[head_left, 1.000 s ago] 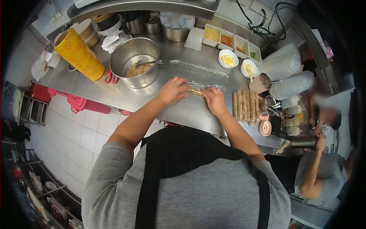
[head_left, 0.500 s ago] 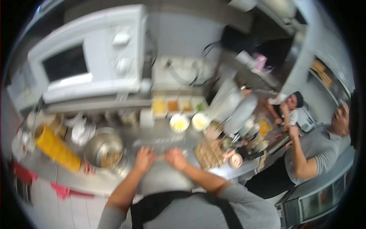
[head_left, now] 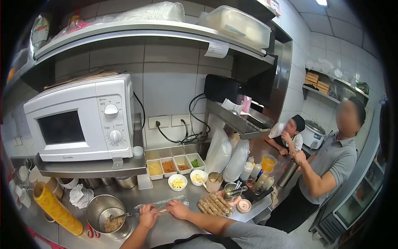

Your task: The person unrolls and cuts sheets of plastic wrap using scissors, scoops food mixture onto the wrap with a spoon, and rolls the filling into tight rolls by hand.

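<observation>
On the steel counter, my left hand and my right hand lie side by side with fingers curled over a small roll wrapped in cling film. Only a short piece of that roll shows between the hands. Behind the fingers, a clear sheet of plastic film stretches flat. To the left stands a steel pot with a crumbly brown mixture and a spoon inside. Several film-wrapped rolls are stacked to the right of my right hand.
Left of the pot are a large yellow cling film roll and red-handled scissors. Behind stand white bowls, ingredient tubs and a microwave. Two people are at the right, one holding a steel cylinder.
My view has tilted upward, bringing the shelf above into sight. Both hands remain together on the wrapped roll. The nearer person at the right now holds the cylinder lower.
</observation>
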`<state>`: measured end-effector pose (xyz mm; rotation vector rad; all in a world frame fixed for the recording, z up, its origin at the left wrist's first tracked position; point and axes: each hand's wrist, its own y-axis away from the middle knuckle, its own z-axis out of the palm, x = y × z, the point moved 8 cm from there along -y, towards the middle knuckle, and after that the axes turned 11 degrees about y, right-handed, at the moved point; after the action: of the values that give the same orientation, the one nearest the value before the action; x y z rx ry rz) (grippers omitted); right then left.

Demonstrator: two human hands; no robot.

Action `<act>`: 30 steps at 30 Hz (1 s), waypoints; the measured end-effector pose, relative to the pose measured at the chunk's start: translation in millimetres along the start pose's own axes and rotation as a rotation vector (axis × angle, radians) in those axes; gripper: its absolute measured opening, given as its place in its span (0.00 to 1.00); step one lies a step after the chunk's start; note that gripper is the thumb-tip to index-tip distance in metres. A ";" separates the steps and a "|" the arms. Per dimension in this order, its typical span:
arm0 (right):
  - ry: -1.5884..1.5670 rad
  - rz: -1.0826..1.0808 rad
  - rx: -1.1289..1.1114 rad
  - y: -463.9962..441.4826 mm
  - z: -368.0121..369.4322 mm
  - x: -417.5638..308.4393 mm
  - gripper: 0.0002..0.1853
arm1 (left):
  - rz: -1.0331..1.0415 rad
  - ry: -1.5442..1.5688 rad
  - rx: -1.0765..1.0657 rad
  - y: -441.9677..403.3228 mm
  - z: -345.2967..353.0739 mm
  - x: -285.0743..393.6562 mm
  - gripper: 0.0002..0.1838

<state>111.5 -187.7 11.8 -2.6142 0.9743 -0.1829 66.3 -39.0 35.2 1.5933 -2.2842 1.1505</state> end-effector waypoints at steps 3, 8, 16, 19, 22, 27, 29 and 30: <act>-0.040 0.024 0.077 -4.6 -16.0 3.9 0.15 | -0.062 -0.049 0.010 -8.9 6.1 -10.3 0.07; 0.061 0.110 -0.091 -12.9 4.3 17.4 0.08 | -0.031 0.013 0.070 -5.4 3.4 -10.0 0.11; -0.046 0.130 0.201 -6.1 -23.1 30.2 0.14 | -0.168 0.009 0.130 -22.0 2.7 -31.7 0.06; -0.003 0.164 0.215 -18.8 -15.7 48.1 0.15 | -0.255 -0.074 0.107 -38.7 7.1 -45.3 0.06; -0.020 0.220 0.216 -29.1 -8.9 64.4 0.15 | -0.431 -0.100 0.147 -48.7 5.0 -60.4 0.08; -0.060 0.286 0.311 -11.1 -8.5 85.4 0.11 | -0.264 -0.073 0.217 -31.9 -8.0 -63.3 0.10; -0.060 0.281 0.221 2.6 -6.8 95.8 0.11 | -0.276 -0.108 0.160 -18.5 -5.1 -65.4 0.10; -0.052 0.290 0.206 6.8 -6.4 99.8 0.10 | -0.298 -0.116 0.118 -18.2 -4.9 -70.2 0.09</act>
<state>181.3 -259.5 15.4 -2.2527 1.2309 -0.1342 110.8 14.0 12.9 2.0103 -1.9814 1.1608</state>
